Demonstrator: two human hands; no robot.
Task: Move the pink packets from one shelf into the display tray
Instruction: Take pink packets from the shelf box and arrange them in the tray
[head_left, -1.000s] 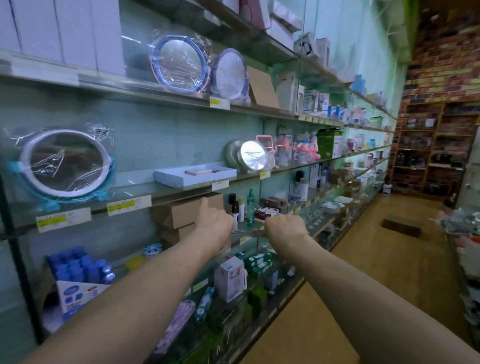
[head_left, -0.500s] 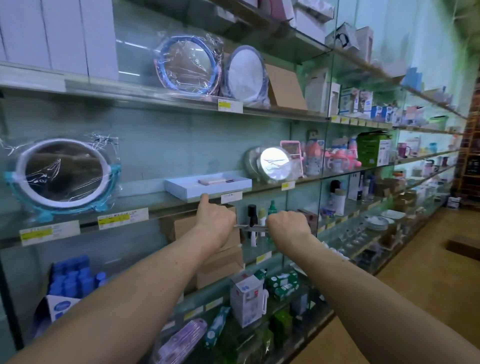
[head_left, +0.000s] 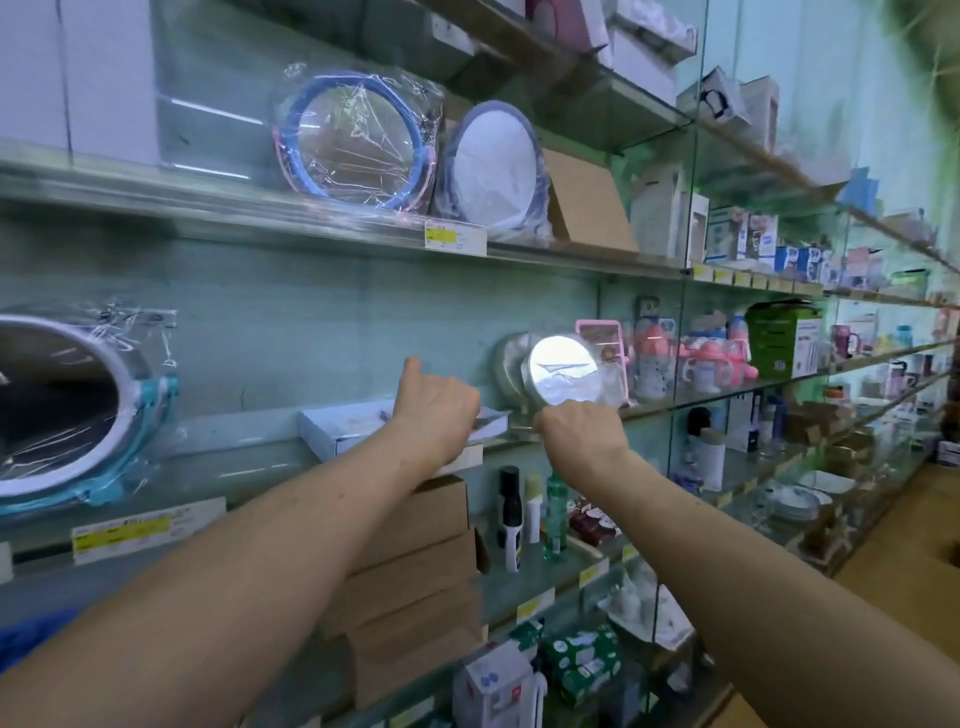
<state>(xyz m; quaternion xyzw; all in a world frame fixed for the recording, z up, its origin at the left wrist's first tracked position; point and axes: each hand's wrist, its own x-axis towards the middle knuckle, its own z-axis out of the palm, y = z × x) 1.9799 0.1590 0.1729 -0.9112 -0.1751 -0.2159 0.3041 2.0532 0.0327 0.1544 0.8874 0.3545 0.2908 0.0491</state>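
Note:
A shallow white display tray lies on the middle glass shelf. My left hand hovers over its right end, fingers curled and thumb raised. My right hand is just right of the tray, also curled, in front of a round mirror. A thin flat packet spans between the two hands, seen edge-on, so its colour is hard to tell. Both hands grip it at tray height. Something small and pinkish lies inside the tray, mostly hidden by my left hand.
Plastic-wrapped round mirrors stand at left, above and behind my right hand. Brown cardboard boxes and small bottles fill the shelf below. Pink baby bottles stand to the right. The aisle floor runs along the right.
Both hands have risen together from the lower shelf level up to the tray, carrying the thin item between them. The camera view has tilted up and to the left.

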